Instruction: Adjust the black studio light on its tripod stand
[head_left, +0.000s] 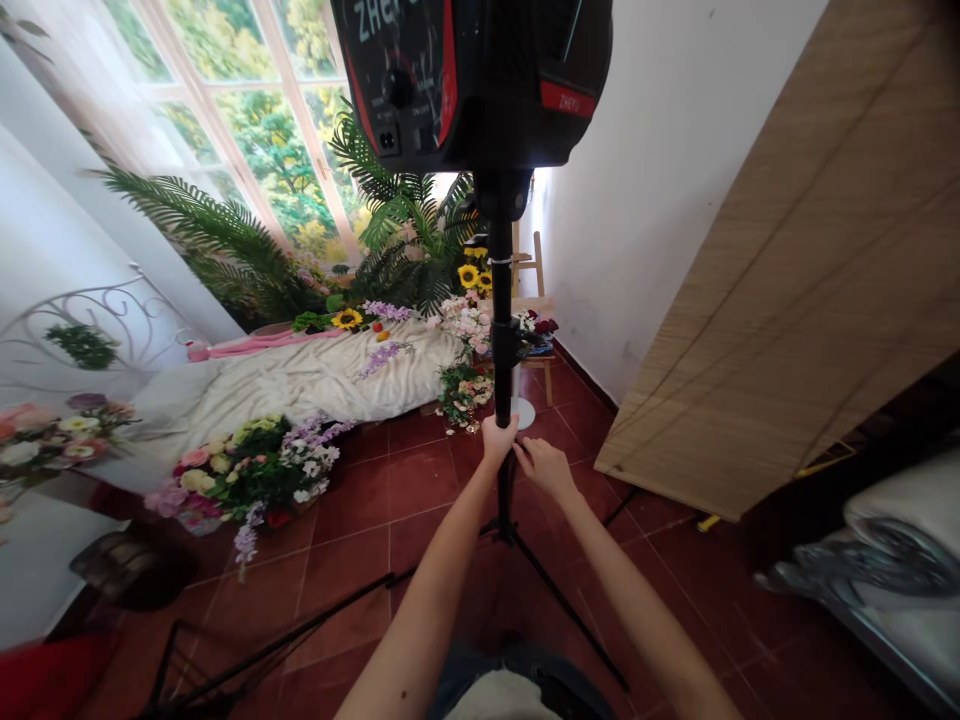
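Observation:
A black light stand (501,290) rises upright right in front of me, with a black and red studio light (472,90) mounted on top. My left hand (497,438) is wrapped round the pole below its upper clamp collar (505,343). Just to the right and slightly lower is my right hand (546,467). Its fingers are bent together and reach the pole's right side; whatever lies between their tips is too small to make out. Below the hands, the stand's legs (570,612) spread over the red tiled floor (420,480).
Ahead is a bed with a cream cover (330,375), flowers lying on it. A flower arrangement (255,460) stands at its near side. A wooden easel (538,265) is behind the pole. At right leans a large wood-patterned panel (780,260); another black stand (285,640) crosses the lower left.

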